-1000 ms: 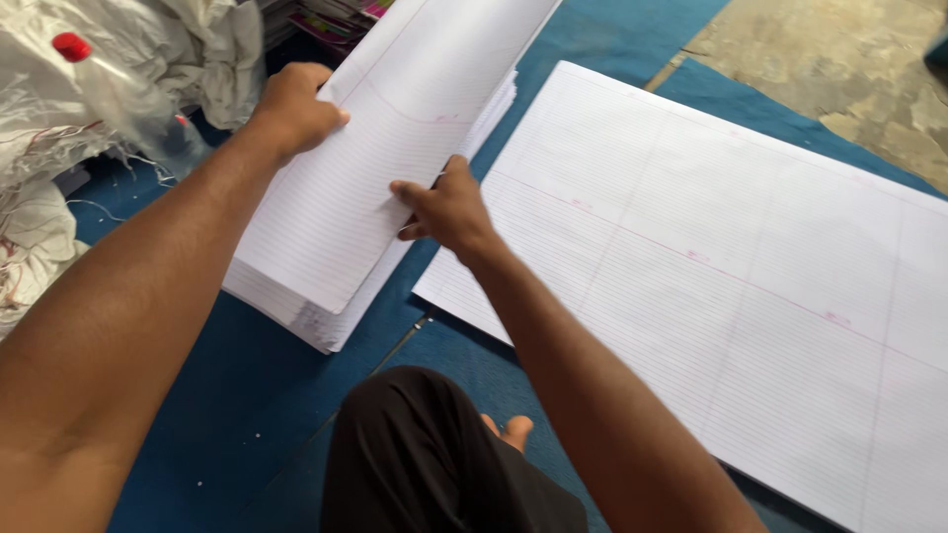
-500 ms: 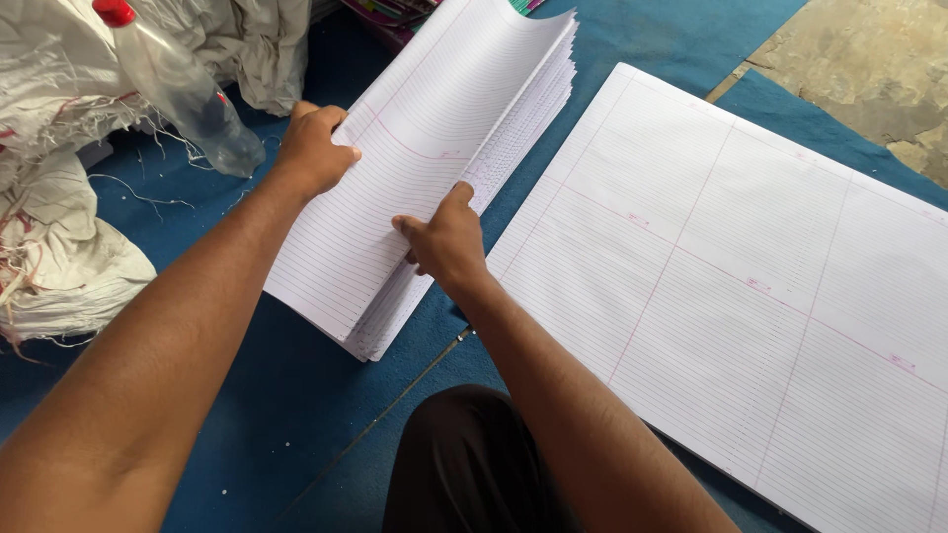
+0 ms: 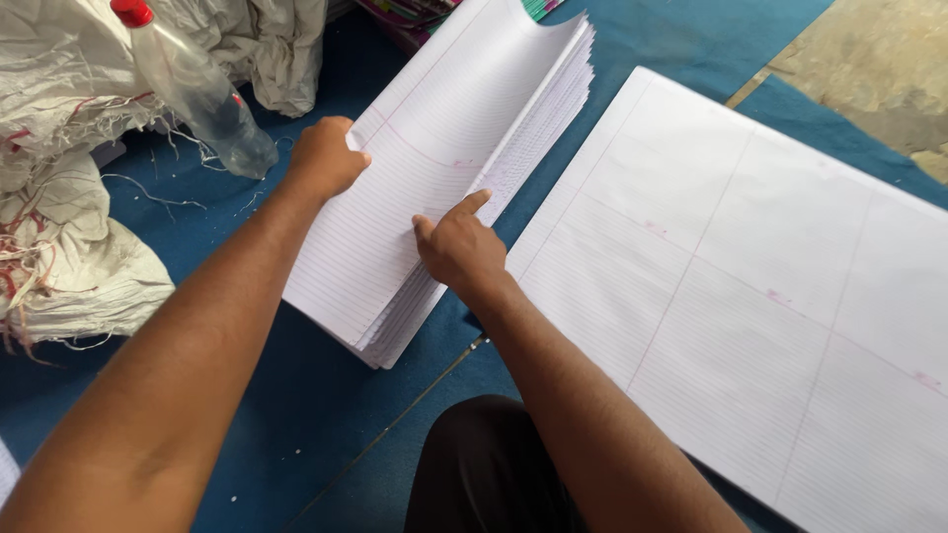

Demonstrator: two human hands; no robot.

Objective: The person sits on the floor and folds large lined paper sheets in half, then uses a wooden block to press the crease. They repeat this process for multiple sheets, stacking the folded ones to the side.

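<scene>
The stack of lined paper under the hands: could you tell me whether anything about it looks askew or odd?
Yes. The stack of lined sheets is fanned: its right edges step out unevenly instead of lining up, and the far top corner curls upward. The left hand grips its left edge; the right hand presses on the fanned edge.

- My left hand [image 3: 326, 156] is curled, knuckles up, forearm stretched forward.
- My right hand [image 3: 459, 247] lies palm down, index finger extended, other fingers bent, forearm angled inward.
</scene>
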